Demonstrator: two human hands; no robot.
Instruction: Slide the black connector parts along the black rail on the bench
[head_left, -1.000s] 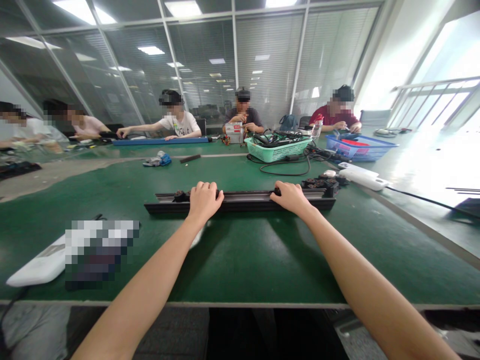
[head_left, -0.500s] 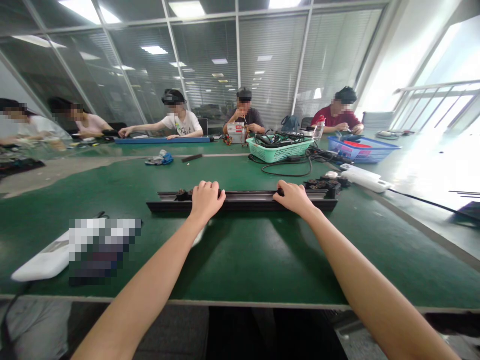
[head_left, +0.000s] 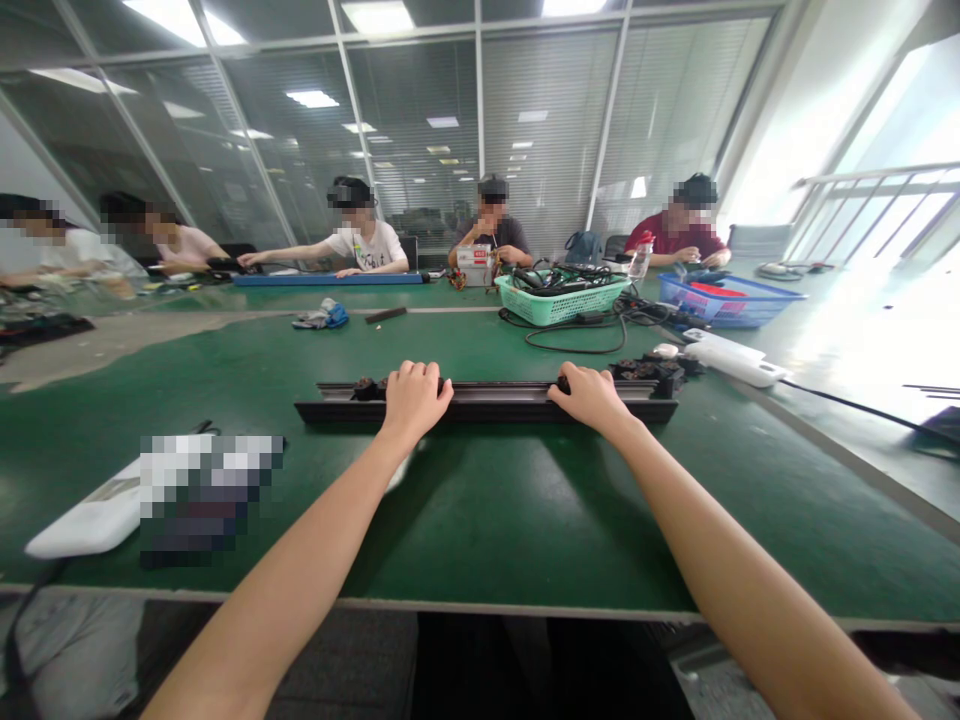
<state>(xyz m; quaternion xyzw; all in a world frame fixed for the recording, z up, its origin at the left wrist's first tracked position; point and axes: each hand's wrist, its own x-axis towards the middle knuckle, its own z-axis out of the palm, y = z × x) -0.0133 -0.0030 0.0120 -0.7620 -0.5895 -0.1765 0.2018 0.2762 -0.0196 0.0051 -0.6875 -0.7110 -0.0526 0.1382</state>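
A long black metal rail (head_left: 499,409) with a grey inner channel lies crosswise on the green table in front of me. My left hand (head_left: 415,398) is closed over its left half, fingers curled around a small black block (head_left: 442,384) that barely shows beside them. On the right half, my right hand (head_left: 589,394) pinches another small black block, mostly covered by the fingers. Further black blocks (head_left: 365,388) sit in the channel left of my left hand. Behind the rail's right end lies a cluster of black blocks (head_left: 646,368) with brownish faces.
A green basket (head_left: 559,303) of cables and a blue basket (head_left: 739,308) stand farther back. White power banks lie at left (head_left: 86,515) and right (head_left: 731,358). Blue-grey gloves (head_left: 322,315) and a short dark strip (head_left: 386,314) lie beyond the rail. Several people sit across the table.
Both hands keep their hold on the rail and its blocks with no clear movement. The whole view has shifted very slightly.
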